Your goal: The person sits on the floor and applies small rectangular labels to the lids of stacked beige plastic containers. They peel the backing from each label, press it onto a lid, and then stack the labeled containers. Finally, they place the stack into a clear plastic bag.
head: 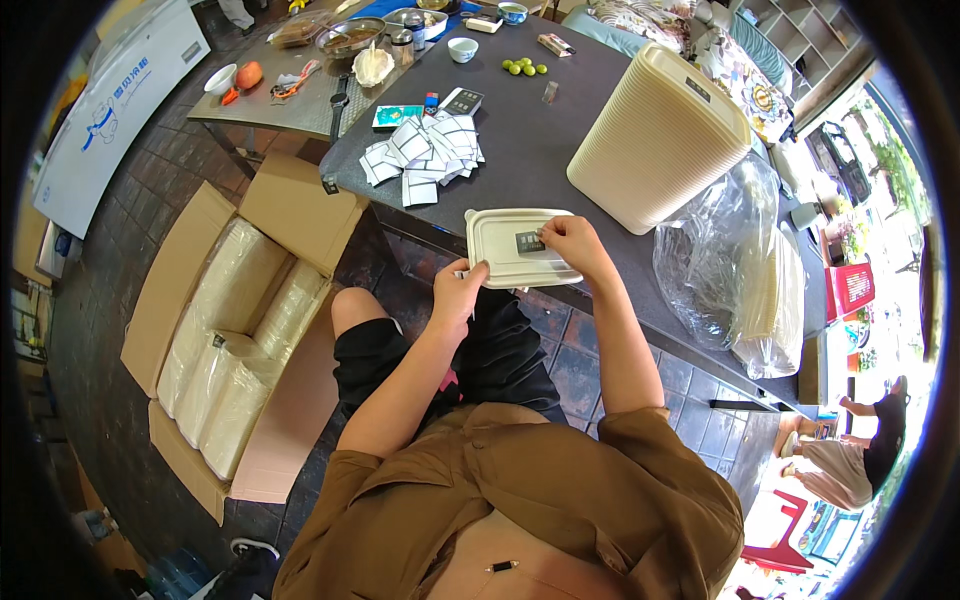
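Observation:
My left hand (456, 294) grips the near left corner of a pale, rectangular lid (499, 264), thumb on top. The lid is held at the table's front edge, above my lap. On its upper face is a small black label (529, 241) bearing light writing. The fingertips of my right hand (574, 241) pinch the right edge of this label. To the right, a tall leaning stack of matching lids (652, 142) stands on the table, its top one carrying a similar black label (697, 90). A heap of small white paper slips (431, 154) lies beyond my left hand.
An open cardboard box (281, 442) with plastic-wrapped stacks (214, 397) sits at my left. Crumpled clear plastic (705, 262) partly wraps more lids (772, 300) on the dark table (525, 150). Green fruits (525, 67) and a bowl (463, 49) are farther back. A person (855, 450) is at far right.

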The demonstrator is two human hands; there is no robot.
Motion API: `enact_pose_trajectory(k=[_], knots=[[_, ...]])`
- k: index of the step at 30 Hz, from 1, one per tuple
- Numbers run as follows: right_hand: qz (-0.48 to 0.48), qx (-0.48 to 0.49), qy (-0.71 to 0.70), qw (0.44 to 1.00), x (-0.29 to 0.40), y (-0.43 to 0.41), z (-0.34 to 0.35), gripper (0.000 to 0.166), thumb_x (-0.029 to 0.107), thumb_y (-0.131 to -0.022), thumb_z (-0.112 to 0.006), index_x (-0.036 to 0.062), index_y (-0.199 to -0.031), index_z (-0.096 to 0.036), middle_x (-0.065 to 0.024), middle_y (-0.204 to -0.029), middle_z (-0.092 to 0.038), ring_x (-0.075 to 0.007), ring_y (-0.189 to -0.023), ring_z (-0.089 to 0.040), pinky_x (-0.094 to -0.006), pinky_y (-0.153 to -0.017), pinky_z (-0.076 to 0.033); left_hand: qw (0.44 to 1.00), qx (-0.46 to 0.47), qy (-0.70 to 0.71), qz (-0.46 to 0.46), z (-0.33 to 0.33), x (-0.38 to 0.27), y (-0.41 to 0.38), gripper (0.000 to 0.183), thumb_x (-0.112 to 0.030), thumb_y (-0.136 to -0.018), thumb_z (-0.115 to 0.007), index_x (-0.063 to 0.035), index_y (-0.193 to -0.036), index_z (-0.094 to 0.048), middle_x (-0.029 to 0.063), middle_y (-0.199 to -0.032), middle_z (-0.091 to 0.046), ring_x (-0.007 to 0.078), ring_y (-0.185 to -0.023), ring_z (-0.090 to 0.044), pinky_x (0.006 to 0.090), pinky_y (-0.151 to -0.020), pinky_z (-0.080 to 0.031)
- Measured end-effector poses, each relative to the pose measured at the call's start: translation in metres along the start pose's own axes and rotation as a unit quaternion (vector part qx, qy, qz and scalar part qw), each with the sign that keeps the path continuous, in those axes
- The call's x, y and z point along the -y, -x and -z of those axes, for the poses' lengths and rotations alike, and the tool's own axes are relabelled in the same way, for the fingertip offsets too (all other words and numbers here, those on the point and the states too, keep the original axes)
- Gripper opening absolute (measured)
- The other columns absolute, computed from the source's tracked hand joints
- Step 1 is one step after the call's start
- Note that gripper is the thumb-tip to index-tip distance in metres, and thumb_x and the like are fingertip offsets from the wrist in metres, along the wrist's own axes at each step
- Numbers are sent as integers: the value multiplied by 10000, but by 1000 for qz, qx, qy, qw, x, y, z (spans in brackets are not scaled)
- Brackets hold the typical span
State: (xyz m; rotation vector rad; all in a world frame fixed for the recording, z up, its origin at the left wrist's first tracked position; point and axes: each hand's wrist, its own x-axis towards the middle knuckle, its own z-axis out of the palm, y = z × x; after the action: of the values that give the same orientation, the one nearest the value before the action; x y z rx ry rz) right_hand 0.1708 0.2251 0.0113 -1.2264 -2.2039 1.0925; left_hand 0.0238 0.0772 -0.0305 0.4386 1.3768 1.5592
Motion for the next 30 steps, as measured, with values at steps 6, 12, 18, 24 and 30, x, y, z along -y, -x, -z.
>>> enact_pose_trajectory(k=[6,12,18,24,30], knots=[[2,-22,24,999,2,2,-3,212,195,-719,-631,-11,-766,-648,-156,-703,-630,-239,-661,-609,-335,-638,-463,1000,0,-3,1,1,1,0,168,-152,-788,-607,16,-783,-625,2,-683,-578,56,-593,-486,210,-538,-352],[-7,-31,39,999,11,6,-2,209,201,-707,-635,-3,-747,-646,-165,-689,-621,-259,-646,-611,-340,-618,-467,1000,-17,7,-2,-4,-3,3,146,-174,-784,-623,-46,-721,-597,-40,-585,-492,35,-518,-405,210,-487,-293],[19,-51,55,997,12,7,-5,205,179,-700,-613,-22,-728,-632,-173,-663,-611,-280,-627,-613,-351,-616,-474,1000,-18,-11,-5,-1,1,1,176,-152,-786,-612,22,-788,-628,13,-691,-590,62,-610,-504,213,-552,-370],[41,-77,58,994,10,8,-9,200,164,-698,-618,-35,-721,-614,-143,-610,-588,-202,-560,-574,-310,-575,-454,1000,-18,-9,-7,-1,3,0,177,-150,-784,-614,26,-793,-628,14,-694,-591,65,-615,-508,216,-558,-376],[35,-92,68,993,15,10,-11,192,186,-693,-622,-5,-675,-614,-160,-642,-608,-296,-622,-615,-362,-611,-485,1000,-23,-9,-4,-3,0,2,181,-152,-782,-618,27,-802,-630,12,-696,-591,62,-614,-504,215,-555,-371]])
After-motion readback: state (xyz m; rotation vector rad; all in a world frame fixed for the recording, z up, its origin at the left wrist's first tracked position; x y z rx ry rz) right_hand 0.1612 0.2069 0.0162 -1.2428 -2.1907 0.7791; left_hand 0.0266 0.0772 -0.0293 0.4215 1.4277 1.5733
